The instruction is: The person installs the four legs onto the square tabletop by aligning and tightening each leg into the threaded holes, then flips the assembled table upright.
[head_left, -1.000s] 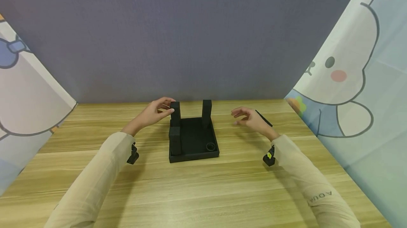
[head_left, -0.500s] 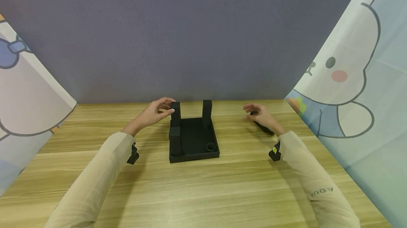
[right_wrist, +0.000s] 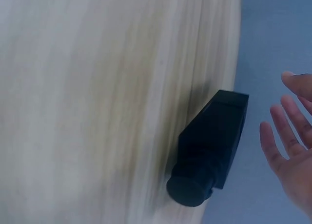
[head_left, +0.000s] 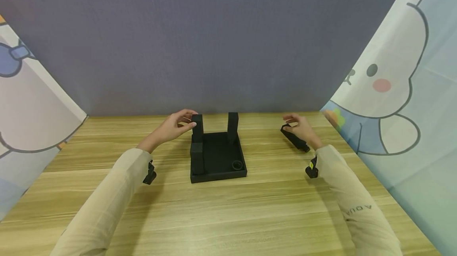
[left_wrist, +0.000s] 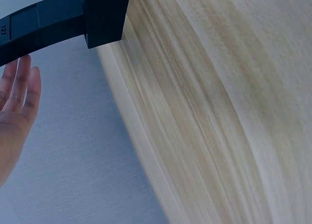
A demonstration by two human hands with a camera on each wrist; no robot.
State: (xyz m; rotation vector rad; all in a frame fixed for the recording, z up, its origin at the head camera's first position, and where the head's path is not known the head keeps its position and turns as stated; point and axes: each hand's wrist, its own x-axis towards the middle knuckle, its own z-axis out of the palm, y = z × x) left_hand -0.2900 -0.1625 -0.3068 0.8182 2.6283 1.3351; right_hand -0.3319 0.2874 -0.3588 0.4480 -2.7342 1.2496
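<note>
A black square tray stands on the table with three upright black posts. My left hand holds the back-left post near its top, thumb on the near side and fingers behind. In the left wrist view the fingertips touch that post. A loose black post lies on the table at the right; the right wrist view shows its round plug-like end. My right hand is just over its far end, fingers loosely spread and holding nothing.
Beside the back-left post are a front-left post and a back-right post. A black ring-shaped socket marks the tray's front-right corner. A grey panel rises behind the wooden table.
My right hand has moved right, from beside the tray to over the loose post, showing more of that post. The left hand keeps its hold, and the tray stays in place.
</note>
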